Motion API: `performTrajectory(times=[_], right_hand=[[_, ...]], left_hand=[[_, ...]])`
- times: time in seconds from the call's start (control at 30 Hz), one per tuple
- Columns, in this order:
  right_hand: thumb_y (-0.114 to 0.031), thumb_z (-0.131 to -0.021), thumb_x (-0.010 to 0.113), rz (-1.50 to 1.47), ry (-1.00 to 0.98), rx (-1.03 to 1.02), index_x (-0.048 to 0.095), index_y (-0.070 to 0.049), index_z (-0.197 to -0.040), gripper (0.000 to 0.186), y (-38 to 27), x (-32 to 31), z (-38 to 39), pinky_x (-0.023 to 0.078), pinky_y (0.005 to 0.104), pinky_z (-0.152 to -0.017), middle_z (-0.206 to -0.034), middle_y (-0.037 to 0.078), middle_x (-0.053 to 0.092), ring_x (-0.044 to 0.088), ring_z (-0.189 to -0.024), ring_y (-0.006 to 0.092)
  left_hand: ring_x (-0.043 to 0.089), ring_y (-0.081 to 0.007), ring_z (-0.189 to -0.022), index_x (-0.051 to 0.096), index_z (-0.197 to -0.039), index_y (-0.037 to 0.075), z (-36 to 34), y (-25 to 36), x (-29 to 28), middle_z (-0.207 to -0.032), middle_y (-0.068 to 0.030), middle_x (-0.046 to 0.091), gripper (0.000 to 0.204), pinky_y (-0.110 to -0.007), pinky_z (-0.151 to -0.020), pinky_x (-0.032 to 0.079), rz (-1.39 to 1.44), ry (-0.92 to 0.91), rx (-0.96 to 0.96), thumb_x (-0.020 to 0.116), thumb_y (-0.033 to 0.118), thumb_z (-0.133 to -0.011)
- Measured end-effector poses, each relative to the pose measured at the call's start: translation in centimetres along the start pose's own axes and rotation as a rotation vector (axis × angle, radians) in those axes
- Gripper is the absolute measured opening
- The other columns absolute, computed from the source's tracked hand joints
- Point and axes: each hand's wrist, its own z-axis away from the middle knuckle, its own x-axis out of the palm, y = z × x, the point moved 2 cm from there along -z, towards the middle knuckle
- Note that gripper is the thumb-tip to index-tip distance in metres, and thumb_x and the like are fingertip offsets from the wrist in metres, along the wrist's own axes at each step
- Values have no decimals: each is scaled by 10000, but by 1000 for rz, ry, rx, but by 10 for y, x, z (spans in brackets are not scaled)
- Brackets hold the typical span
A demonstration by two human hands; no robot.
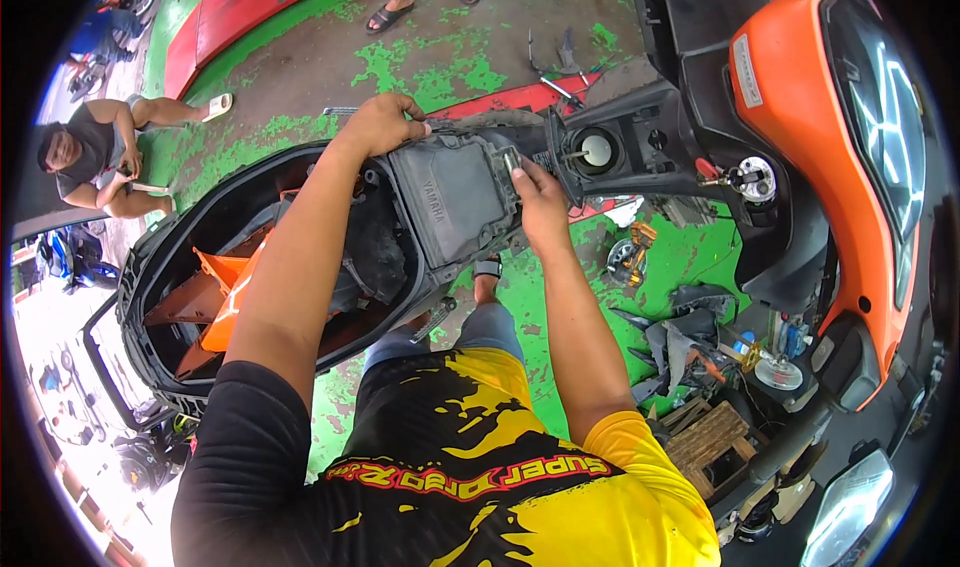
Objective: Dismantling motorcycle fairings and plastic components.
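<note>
Black cover (pixel 452 199) needs even support: right hand (pixel 543 207) pinches its right edge; left hand (pixel 381 127) curls at its far-left corner, hold unclear.

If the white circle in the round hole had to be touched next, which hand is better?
Probably the right hand: it's at the end of the cover nearest the white circle. The left hand is farther away, by the cover's other end.
</note>
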Motion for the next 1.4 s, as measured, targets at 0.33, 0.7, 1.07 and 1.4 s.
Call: performTrajectory(times=[0.33,0.7,1.07,1.4], right_hand=[[-227,-981,605,78,190,121,660,6,-1198,322,-2,-51,48,521,288,-822,-1110,95,694,650,-979,153],[-248,-958,678,-199,1065,-198,493,-67,-1288,419,-54,-252,7,500,328,-691,-1180,73,614,609,-875,214],[-153,-900,746,-65,844,-115,525,-114,-1324,481,-53,-278,8,519,368,-769,-1242,31,604,595,-1062,208],[-96,-842,793,-126,881,-170,545,-69,-1232,463,-47,-281,11,599,380,-762,-1132,59,622,631,-984,221]], left_hand=[[657,-374,-1095,707,-1196,139,11,19,4,-1138,-205,698,531,-457,-959,510,-178,47,-127,623,484,-801],[674,-387,-1039,759,-1044,85,12,21,16,-1068,-205,714,570,-480,-894,542,-343,150,-80,545,576,-850],[677,-357,-1050,750,-1060,58,21,21,11,-1080,-186,718,631,-444,-913,541,-308,147,-88,546,619,-854],[686,-387,-981,766,-995,83,18,14,17,-1016,-202,720,558,-478,-852,552,-321,251,-39,539,571,-845]])
